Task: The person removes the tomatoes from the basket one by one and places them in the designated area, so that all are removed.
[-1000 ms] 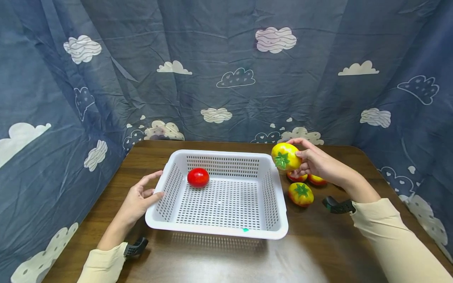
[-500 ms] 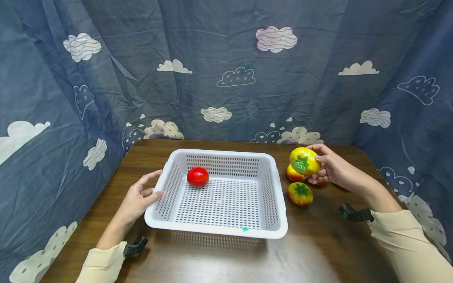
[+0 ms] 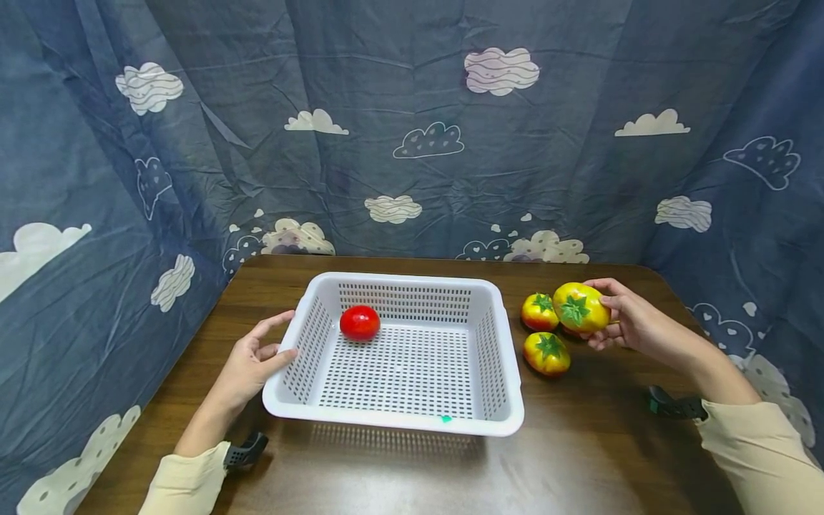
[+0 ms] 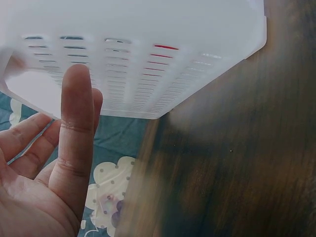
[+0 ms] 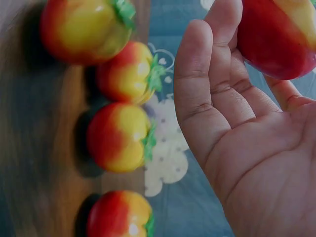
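Note:
My right hand [image 3: 634,318] pinches a yellow-and-red tomato [image 3: 581,307], its green star-shaped calyx facing the camera. It is up off the table, right of the white basket [image 3: 393,422]; its red underside shows in the right wrist view. Below and beside that hand several similar tomatoes lie on the table, including a rear one [image 3: 539,312] and a nearer one [image 3: 546,354]. The held tomato partly hides others in the head view. Inside the basket, towards the back left, sits a red tomato [image 3: 360,323]. My left hand [image 3: 251,361] touches the basket's left rim with extended fingers.
The brown wooden table [image 3: 360,476] carries the basket, whose walls and floor are perforated. Behind the table hangs a blue cloth [image 3: 425,179] printed with clouds. A black wrist strap [image 3: 247,450] is on the left wrist, another [image 3: 676,405] on the right.
My right hand has carried the tomato rightward and slightly down, away from the basket's right rim. The rear tomato on the table has come into fuller view. Left hand and basket stay put.

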The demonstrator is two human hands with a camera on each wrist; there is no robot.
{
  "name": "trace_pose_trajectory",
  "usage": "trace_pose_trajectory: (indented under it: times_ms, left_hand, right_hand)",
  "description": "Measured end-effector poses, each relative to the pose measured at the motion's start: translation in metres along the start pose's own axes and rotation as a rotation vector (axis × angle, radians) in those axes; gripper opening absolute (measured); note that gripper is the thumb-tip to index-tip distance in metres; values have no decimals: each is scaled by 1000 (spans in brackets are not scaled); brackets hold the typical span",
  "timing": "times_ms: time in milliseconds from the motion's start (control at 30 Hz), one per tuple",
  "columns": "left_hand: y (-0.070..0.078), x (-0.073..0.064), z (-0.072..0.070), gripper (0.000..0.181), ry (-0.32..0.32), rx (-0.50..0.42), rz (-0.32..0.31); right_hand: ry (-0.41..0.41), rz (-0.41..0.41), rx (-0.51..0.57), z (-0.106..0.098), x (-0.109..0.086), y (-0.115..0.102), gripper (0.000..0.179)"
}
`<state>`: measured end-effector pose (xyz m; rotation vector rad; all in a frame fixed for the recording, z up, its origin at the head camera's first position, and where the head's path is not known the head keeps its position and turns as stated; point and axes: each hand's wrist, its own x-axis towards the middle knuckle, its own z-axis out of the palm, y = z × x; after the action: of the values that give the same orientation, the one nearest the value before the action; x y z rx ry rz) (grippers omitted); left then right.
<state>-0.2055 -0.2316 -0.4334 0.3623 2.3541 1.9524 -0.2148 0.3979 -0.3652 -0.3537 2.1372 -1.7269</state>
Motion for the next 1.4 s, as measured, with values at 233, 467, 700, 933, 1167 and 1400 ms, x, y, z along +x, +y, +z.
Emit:
trace_pose_trajectory:
  times_ms: [233,467,700,933,1167,1400]
  left_hand:
    - [-1,0,0,70,1,2,7]
    - [-1,1,0,71,2,4,1]
    - [-2,2,-1,71,1,1,-6]
    - [-1,2,-1,72,0,1,-15]
    - [-1,2,-1,72,1,-4,-14]
    - [-1,2,0,71,1,-8,-12]
  right_hand:
    - [-46,28,99,-10,-7,16,39]
    - [-108,31,182,-20,-16,35,45]
    - [-124,86,144,-26,-29,50,38]
    - [-137,164,102,-30,-33,62,42]
    - [-113,224,90,-25,-33,75,41]
    - [-124,278,86,-17,-32,85,39]
